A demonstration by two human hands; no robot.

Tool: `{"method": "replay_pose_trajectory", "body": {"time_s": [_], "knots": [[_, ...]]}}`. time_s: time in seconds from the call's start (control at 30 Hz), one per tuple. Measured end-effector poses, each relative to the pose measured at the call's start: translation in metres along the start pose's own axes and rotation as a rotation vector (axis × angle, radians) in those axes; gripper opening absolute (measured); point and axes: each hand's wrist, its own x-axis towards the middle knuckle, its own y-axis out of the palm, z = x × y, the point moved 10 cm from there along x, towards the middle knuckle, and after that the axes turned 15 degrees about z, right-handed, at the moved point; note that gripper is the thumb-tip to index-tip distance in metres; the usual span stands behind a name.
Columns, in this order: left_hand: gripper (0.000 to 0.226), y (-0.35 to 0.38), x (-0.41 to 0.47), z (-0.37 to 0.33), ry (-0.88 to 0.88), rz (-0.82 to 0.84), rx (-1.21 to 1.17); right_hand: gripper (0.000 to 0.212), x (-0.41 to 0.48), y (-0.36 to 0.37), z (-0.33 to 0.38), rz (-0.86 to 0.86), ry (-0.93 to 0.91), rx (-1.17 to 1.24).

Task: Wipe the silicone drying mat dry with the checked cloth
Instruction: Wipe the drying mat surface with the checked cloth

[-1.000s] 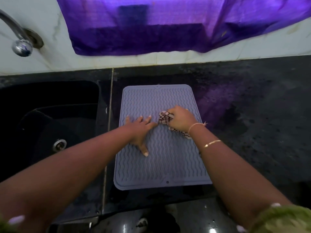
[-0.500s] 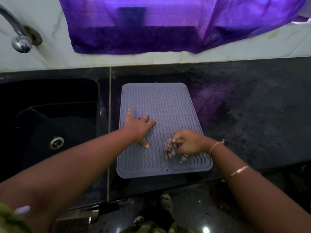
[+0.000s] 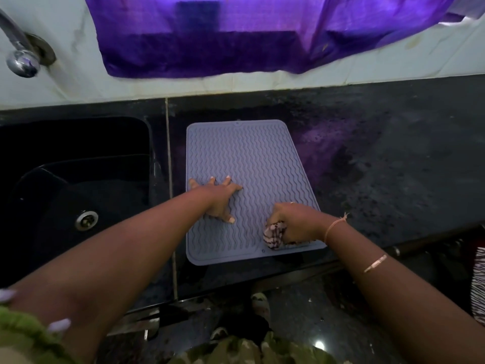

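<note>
A grey silicone drying mat [image 3: 244,153] with wavy ridges lies flat on the black counter, just right of the sink. My left hand [image 3: 219,198] rests on its left middle with fingers spread, pressing it down. My right hand [image 3: 294,223] grips the bunched checked cloth [image 3: 274,236] against the mat's near right corner. Most of the cloth is hidden under my fingers.
A black sink [image 3: 73,195] with a metal drain [image 3: 86,219] sits to the left, a chrome tap [image 3: 19,59] above it. A purple cloth [image 3: 236,35] hangs on the wall behind. The black counter [image 3: 393,153] stretches right; its front edge runs just below the mat.
My right hand has dragged the cloth from the mat's middle down to its near right corner. My left hand stays pressed on the mat's left side.
</note>
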Motion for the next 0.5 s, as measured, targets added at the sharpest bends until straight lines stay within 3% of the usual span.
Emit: {"method": "replay_pose_trajectory", "body": {"time_s": [0.1,0.23,0.37,0.5], "knots": [[0.096,-0.001,-0.003,-0.002,-0.04,-0.009,0.114,0.04,-0.003,-0.004,-0.018,0.025,0.072,0.1],[0.095,0.0,-0.005,-0.002,-0.061,-0.022,0.193,0.031,-0.016,-0.031,-0.048,-0.109,0.159,0.295],[0.096,-0.002,-0.005,-0.004,-0.078,-0.053,0.255,0.029,-0.044,-0.064,-0.085,-0.411,0.023,0.975],[0.1,-0.011,-0.004,-0.01,-0.067,-0.041,0.283,0.034,-0.03,-0.066,-0.116,-0.55,-0.04,1.551]]}}
